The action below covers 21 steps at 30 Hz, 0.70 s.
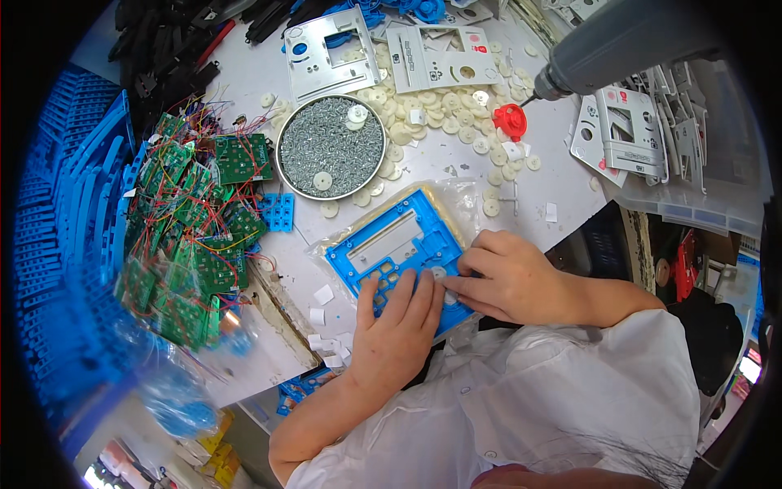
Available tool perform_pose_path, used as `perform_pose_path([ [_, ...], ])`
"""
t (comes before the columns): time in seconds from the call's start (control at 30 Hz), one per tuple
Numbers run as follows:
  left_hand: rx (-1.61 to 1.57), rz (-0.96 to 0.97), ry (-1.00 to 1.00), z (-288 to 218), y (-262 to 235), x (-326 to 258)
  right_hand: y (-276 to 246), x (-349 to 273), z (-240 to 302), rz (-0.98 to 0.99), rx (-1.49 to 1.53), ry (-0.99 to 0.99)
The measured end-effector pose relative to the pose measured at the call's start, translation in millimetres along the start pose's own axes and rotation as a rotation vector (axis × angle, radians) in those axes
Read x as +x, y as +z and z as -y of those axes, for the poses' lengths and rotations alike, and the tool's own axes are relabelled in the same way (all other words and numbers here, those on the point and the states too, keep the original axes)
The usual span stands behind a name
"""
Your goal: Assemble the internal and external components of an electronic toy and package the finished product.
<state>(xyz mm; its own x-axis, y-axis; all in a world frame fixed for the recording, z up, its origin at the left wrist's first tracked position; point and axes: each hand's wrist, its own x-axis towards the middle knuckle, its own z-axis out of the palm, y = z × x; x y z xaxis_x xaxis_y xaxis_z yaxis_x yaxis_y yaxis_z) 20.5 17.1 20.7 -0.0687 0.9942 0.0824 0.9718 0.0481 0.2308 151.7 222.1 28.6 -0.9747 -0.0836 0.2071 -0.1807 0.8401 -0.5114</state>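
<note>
A blue plastic housing (432,223) lies tilted on a cream pad in clear wrap at the table's near edge. It has a long slot, a grey strip and several square openings. My left hand (397,319) rests on its near part, fingers stretched out and lying flat. My right hand (513,281) reaches in from the right, its fingers bent together at the housing's right side. At their tips is a whitish plastic disc (440,272), partly hidden by the fingers of both hands.
A round tray of screws (329,196) stands beyond the housing, near scattered cream discs (456,106). Wired green circuit boards (204,204) are heaped left. A grey power screwdriver (603,57) hangs at upper right above a red part (511,122). White metal plates (623,134) lie right.
</note>
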Motion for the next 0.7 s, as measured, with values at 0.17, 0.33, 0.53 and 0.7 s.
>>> perform_pose_path([
  [0.17, 0.043, 0.008, 0.009, -3.9, -0.8, 0.7, 2.5, -2.1, 4.3, 0.049, -0.074, 0.039],
  [0.33, 0.083, 0.006, 0.041, -5.2, 0.8, 1.7, 2.7, 1.7, 12.2, 0.131, -0.2, 0.073],
  [0.53, 0.038, 0.027, 0.071, 0.6, -1.5, 5.9, -8.0, 10.0, -2.7, 0.189, -0.282, -0.061],
  [0.7, -0.043, 0.01, 0.095, 12.0, -1.9, 12.5, -46.8, 17.8, -17.0, -0.058, -0.056, -0.071],
])
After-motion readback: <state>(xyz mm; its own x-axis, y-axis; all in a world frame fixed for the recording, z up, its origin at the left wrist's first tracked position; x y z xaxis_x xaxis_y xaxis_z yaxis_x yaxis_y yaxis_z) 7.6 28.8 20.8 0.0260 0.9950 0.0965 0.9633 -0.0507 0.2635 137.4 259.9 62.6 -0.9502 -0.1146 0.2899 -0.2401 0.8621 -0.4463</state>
